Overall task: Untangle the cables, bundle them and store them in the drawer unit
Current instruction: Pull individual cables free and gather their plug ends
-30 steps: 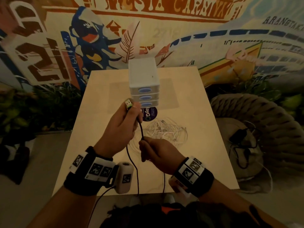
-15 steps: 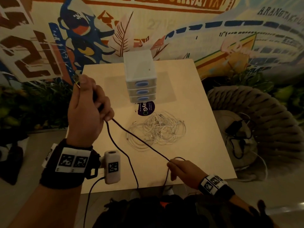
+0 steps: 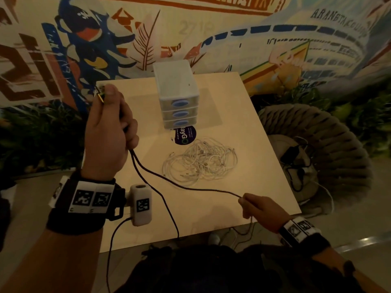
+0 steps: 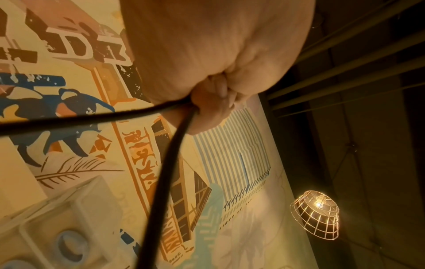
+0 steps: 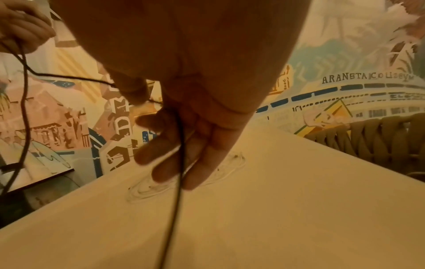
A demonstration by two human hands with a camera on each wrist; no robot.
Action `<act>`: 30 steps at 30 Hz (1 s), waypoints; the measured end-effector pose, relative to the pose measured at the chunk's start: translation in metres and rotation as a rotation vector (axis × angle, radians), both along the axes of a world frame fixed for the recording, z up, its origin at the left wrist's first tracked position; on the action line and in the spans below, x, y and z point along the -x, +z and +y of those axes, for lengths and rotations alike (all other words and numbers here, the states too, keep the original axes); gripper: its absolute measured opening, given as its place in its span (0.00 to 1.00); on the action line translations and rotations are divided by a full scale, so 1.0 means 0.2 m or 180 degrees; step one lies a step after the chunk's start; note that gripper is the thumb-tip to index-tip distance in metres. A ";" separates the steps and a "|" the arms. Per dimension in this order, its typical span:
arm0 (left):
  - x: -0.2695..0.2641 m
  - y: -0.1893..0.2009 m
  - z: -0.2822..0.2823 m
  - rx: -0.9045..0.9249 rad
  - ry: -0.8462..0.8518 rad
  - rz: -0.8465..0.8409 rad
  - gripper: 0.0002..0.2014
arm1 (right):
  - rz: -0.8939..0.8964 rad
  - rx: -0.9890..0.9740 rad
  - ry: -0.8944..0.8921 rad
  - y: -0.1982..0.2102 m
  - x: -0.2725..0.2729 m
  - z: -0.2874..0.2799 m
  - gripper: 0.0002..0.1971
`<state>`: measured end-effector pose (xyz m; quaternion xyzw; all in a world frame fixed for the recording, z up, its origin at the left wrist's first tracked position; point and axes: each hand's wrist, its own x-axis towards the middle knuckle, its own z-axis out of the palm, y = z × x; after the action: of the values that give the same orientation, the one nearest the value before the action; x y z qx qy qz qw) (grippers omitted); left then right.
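Both hands have drawn apart: left hand (image 3: pixel 110 134) grips the black cable (image 3: pixel 190 188), right hand (image 3: pixel 261 210) pinches it; plug (image 3: pixel 99 94) half-hidden; wooden table (image 3: pixel 264 166), mural wall (image 3: pixel 211 28).

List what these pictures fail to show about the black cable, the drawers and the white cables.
- Black cable: its far end drops below the table edge, head view; left hand covers the plug body.
- Drawer unit: contents hidden, all drawers closed.
- White cable tangle: count and plug types too small, head view; right hand covers it, right wrist view.
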<state>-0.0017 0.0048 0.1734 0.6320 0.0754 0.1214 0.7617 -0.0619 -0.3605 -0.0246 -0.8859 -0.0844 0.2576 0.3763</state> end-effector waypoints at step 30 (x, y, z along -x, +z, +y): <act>-0.15 -0.27 0.02 -0.0514 -0.1070 0.0600 0.24 | 0.0310 0.0591 -0.1073 -0.21 -0.81 0.05 0.11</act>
<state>0.0289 0.0080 0.1196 0.7032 0.0299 -0.0614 0.7077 0.0997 -0.3499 -0.0671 -0.9049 0.1076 0.2402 0.3344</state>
